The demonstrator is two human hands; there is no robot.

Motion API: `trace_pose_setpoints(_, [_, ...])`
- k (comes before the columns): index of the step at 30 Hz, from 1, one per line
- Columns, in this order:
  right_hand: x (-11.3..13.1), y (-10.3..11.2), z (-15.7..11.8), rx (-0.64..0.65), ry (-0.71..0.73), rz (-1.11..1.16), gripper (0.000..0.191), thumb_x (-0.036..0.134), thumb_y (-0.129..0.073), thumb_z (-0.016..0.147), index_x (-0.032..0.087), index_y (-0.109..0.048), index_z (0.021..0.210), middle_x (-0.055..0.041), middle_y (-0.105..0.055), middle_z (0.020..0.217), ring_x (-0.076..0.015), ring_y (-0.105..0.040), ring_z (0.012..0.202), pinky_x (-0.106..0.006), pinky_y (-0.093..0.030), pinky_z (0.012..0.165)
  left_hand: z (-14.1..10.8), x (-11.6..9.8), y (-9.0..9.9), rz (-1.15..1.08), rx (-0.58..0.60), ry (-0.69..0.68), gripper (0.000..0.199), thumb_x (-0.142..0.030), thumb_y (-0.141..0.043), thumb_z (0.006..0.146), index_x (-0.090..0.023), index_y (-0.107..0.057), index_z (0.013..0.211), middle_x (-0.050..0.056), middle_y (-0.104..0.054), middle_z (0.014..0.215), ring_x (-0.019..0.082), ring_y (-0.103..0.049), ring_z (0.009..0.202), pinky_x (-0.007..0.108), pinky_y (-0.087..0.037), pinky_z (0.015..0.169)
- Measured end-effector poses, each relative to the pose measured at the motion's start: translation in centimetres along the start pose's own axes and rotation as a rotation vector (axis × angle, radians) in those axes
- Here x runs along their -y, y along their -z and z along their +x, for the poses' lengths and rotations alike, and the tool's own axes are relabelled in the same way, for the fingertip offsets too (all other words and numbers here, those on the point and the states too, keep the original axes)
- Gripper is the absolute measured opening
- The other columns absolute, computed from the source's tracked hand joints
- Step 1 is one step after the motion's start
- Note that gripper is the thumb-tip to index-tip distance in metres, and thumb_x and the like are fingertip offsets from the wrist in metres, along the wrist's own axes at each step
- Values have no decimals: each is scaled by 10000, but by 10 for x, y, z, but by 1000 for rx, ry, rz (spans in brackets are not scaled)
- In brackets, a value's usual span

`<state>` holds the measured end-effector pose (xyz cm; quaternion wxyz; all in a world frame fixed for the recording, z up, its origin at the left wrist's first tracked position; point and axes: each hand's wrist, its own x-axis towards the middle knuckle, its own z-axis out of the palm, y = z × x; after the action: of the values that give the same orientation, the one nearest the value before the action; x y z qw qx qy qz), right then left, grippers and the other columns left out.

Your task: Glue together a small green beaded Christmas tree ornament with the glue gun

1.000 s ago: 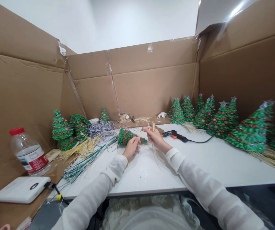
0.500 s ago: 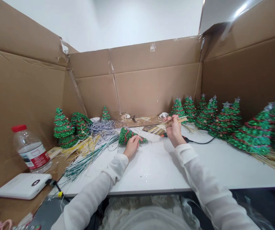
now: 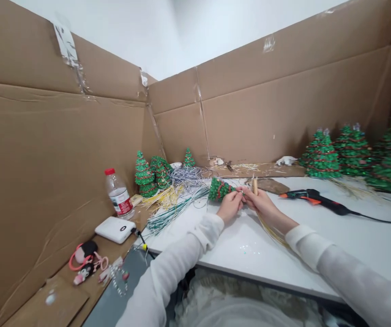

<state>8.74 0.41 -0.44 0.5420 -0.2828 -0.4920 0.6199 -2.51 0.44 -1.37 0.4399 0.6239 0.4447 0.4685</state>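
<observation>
My left hand (image 3: 230, 206) is closed round the narrow top end of a small beaded Christmas tree (image 3: 219, 189), which lies on its side with its wide base to the left. Close against it, my right hand (image 3: 267, 210) grips a bundle of pale yellow strands (image 3: 273, 235). A tan end of this bundle sticks up above the fingers, and the strands trail below the palm. The fingertips of both hands meet at the tree's tip, and whatever is pinched there is hidden. To the right of my hands lies a black and orange glue gun (image 3: 318, 201).
Green wires (image 3: 175, 213), yellow strands (image 3: 164, 200) and tangled purple wire (image 3: 188, 177) spread left of the tree. Finished trees (image 3: 325, 156) line the back right. A bottle (image 3: 121, 200) and white power bank (image 3: 115, 229) stand left. Cardboard walls (image 3: 267, 113) enclose the table (image 3: 236, 254).
The view has turned left. My right hand has come left with the strands to meet my left hand at the tree's tip. The glue gun now shows uncovered.
</observation>
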Motion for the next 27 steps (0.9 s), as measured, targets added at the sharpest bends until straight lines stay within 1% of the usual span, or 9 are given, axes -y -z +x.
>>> trace_pose_setpoints(6, [6,4,2,-66,65,42,431,516,-703,572,151,-581,765,106,-304,423,-22,-201,347,-168,-117,320,-5,1,-2,77,40,-10,371,-505,-373,811,-173,-480,684,-72,-387,413,62,-310,346,193,-245,403])
trace_pose_setpoints(9, [11,11,7,-173,178,112,418,539,-696,571,170,-574,723,97,-305,466,-28,-240,361,-167,-158,309,-6,-8,4,312,3,-149,376,-446,-330,851,-176,-528,679,-26,-463,467,100,-435,446,210,-311,482])
trace_pose_setpoints(11, [15,17,11,-297,260,155,411,560,-685,576,182,-552,670,67,-387,513,-41,-331,406,-166,-254,330,-5,-20,21,590,-123,-307,307,-382,-395,842,-186,-556,668,22,-554,587,136,-524,608,220,-328,559])
trace_pose_setpoints(13, [17,20,13,-397,290,192,419,570,-683,576,190,-512,625,36,-478,572,-65,-437,486,-185,-376,409,-6,-35,51,813,-367,-335,267,-323,-402,845,-195,-563,675,51,-601,690,162,-550,697,229,-317,589])
trace_pose_setpoints(16, [16,19,12,-346,244,238,445,577,-687,574,201,-453,613,12,-548,631,-108,-531,582,-241,-460,512,-16,-49,110,1032,-750,-148,315,-334,-340,874,-193,-544,680,78,-608,710,195,-566,701,244,-302,587])
trace_pose_setpoints(18, [11,14,11,-245,205,255,453,579,-684,579,209,-424,620,32,-507,565,-111,-519,537,-249,-449,484,-27,-48,146,1091,-915,16,291,-381,-365,859,-190,-546,736,107,-627,783,232,-581,754,261,-314,601])
trace_pose_setpoints(22, [3,6,8,-153,122,274,437,558,-673,609,217,-401,635,98,-306,446,-53,-309,363,-191,-301,340,-44,-30,183,1110,-836,384,276,-443,-565,728,-168,-557,743,178,-645,855,326,-580,868,320,-351,660])
trace_pose_setpoints(24, [0,6,7,-151,79,276,436,543,-685,604,214,-403,648,110,-264,450,-32,-225,348,-162,-202,310,-45,-25,187,1071,-817,401,178,-334,-531,768,-165,-565,725,185,-651,872,322,-583,885,332,-352,684])
trace_pose_setpoints(27, [-1,10,7,-155,61,275,450,533,-710,579,209,-409,664,120,-226,462,-19,-168,357,-144,-126,308,-43,-27,189,1008,-884,367,204,-253,-382,849,-170,-568,848,160,-660,829,286,-594,870,325,-354,687])
